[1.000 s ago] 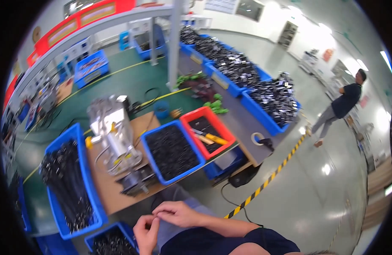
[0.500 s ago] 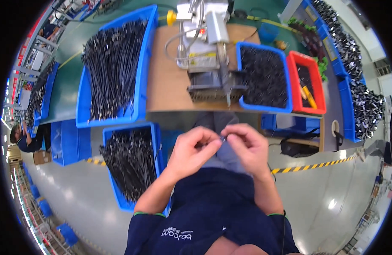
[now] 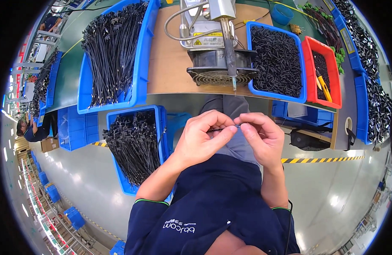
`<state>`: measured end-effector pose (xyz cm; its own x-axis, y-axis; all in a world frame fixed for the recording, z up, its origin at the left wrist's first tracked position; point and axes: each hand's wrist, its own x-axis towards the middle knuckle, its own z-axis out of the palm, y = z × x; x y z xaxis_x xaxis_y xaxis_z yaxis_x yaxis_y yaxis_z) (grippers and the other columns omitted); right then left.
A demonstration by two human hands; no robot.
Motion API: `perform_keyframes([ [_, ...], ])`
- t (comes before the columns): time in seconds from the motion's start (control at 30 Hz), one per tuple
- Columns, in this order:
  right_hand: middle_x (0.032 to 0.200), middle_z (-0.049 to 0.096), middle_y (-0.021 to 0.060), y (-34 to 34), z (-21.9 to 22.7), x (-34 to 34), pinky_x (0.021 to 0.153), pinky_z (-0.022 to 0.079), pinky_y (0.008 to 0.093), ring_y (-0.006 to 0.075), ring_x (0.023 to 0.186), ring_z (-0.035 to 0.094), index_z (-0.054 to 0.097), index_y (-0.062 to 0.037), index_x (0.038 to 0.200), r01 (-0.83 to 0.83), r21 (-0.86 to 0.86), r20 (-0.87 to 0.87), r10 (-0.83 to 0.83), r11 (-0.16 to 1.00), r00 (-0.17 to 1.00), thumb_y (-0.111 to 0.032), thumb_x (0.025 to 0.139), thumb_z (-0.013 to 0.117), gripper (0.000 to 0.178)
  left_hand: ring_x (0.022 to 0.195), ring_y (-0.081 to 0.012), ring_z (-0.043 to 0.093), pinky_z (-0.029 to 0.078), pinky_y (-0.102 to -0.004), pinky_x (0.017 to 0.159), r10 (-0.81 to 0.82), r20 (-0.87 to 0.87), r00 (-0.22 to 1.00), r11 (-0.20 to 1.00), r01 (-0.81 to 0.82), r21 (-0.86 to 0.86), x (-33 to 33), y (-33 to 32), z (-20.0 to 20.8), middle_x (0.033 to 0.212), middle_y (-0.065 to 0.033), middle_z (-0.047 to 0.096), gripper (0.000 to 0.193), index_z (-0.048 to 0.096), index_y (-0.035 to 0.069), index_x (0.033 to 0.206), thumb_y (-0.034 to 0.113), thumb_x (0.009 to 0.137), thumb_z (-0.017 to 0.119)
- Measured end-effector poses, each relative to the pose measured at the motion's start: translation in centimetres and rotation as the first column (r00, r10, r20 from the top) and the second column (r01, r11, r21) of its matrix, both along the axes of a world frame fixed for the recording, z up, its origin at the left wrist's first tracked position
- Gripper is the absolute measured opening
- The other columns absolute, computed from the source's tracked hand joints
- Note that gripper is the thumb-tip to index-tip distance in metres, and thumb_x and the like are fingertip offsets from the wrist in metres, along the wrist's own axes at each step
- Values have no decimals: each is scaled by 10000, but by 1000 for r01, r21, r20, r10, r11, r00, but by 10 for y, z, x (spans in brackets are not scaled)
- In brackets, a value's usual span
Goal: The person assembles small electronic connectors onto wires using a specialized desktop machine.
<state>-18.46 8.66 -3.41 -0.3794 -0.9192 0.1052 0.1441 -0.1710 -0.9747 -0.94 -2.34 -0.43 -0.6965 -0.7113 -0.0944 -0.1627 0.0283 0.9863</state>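
My left hand [image 3: 204, 138] pinches a thin black cable [image 3: 238, 125] between thumb and forefinger, over my lap. Closed around the cable's small end is my right hand [image 3: 264, 138], thumb and fingertips meeting the left's. Whether a separate small part sits on that end is too small to tell. Just beyond my hands, at the table edge, stands a metal heating machine [image 3: 211, 34] with a downward rod and a round black fan [image 3: 221, 76]. A blue bin [image 3: 305, 85] of short black tubes lies right of it.
Left on the table, a blue bin [image 3: 141, 93] holds long black cables. Below it, another blue bin [image 3: 162, 127] holds more cables. A red bin [image 3: 308, 55] contains a yellow-handled cutter [image 3: 324, 88]. Bins of small metal-looking parts [image 3: 376, 102] line the far right. Someone sits at far left.
The view has shifted, so the table and its bins sit higher in the picture. My hands stay together at the cable and appear slightly farther right.
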Motion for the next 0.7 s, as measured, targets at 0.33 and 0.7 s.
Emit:
perform_keyframes([
  [0.33,1092,804,136,-6,16,-20,663,572,283,174,786,745,752,-34,1290,-49,-13,-541,34,999,840,46,920,768,379,714,-97,625,514,-278,647,-77,67,995,997,76,25,-4,-5,-10,852,-52,691,165,746,0,1024,140,955,802],
  [0.7,1068,782,97,17,7,-32,617,497,252,126,798,684,788,-2,1063,22,40,-333,-7,999,943,-5,917,818,150,646,-49,517,418,-251,575,-154,12,988,987,154,51,-23,5,-10,751,0,622,113,681,11,978,107,998,739],
])
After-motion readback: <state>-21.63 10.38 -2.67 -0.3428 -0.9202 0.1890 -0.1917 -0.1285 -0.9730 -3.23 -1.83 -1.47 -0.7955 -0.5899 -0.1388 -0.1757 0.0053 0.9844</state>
